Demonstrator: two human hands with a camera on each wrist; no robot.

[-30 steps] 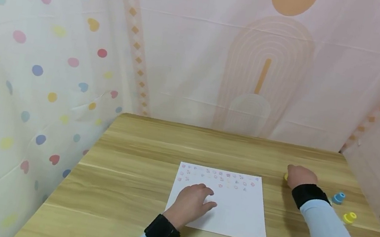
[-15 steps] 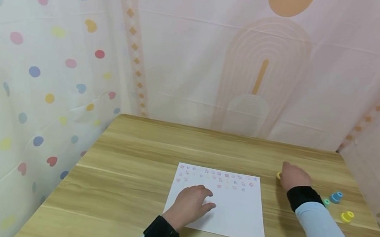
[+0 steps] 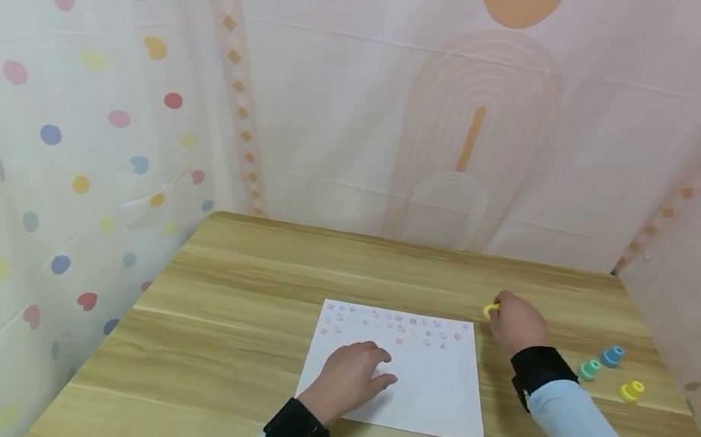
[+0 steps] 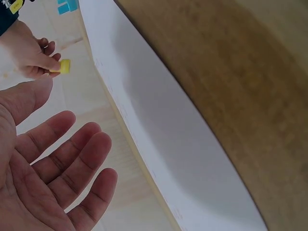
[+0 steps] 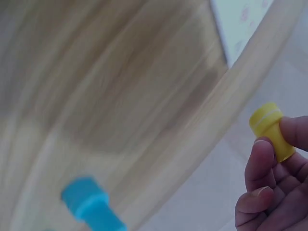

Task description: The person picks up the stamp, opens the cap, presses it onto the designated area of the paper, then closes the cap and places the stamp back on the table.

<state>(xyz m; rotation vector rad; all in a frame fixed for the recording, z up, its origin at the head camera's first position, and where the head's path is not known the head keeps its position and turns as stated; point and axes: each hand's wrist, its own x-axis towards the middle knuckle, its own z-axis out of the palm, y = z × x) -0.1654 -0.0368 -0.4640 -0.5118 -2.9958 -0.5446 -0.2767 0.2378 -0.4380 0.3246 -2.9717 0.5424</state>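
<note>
My right hand [image 3: 519, 325] pinches a small yellow stamp [image 5: 270, 126] between thumb and fingers, its wide end pointing outward. That hand is above the table, beyond the upper right corner of a white sheet of paper [image 3: 425, 393]. Rows of small coloured stamped prints [image 3: 413, 322] run along the sheet's upper part. Over the sheet's left side hovers my left hand [image 3: 346, 376], fingers relaxed and spread from the thumb. In the left wrist view its palm [image 4: 29, 192] holds nothing.
A blue stamp [image 3: 612, 357], a green stamp [image 3: 589, 370] and a second yellow stamp [image 3: 632, 391] stand on the wooden table [image 3: 230, 353] at the right, near my right forearm. Patterned curtains [image 3: 343, 94] close off the back and sides.
My right hand has moved left with the yellow stamp, nearer the paper's upper right corner. The green stamp has come into view beside the sleeve. My left hand has stayed put.
</note>
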